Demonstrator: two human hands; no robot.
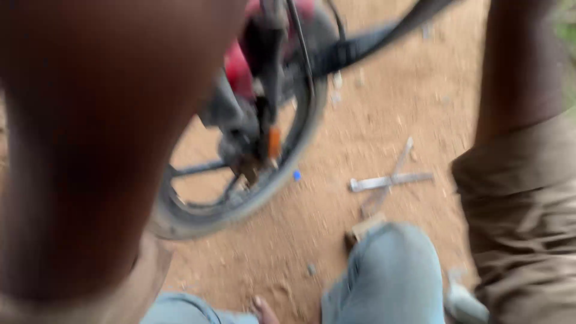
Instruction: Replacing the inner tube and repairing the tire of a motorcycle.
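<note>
Currently we see only our left forearm (90,150), raised and blurred close to the lens; hand out of frame, grip unknown. Just right of it sits a motorcycle wheel (240,180) (red bodywork above). Further right, flat metal tools (390,180) lie crossed on dirt. Right arm (522,60) raised too, hand unseen.

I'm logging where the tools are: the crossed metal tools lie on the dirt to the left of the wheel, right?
Not quite. In the head view the crossed metal tools lie on the dirt to the right of the wheel, not the left.
</note>
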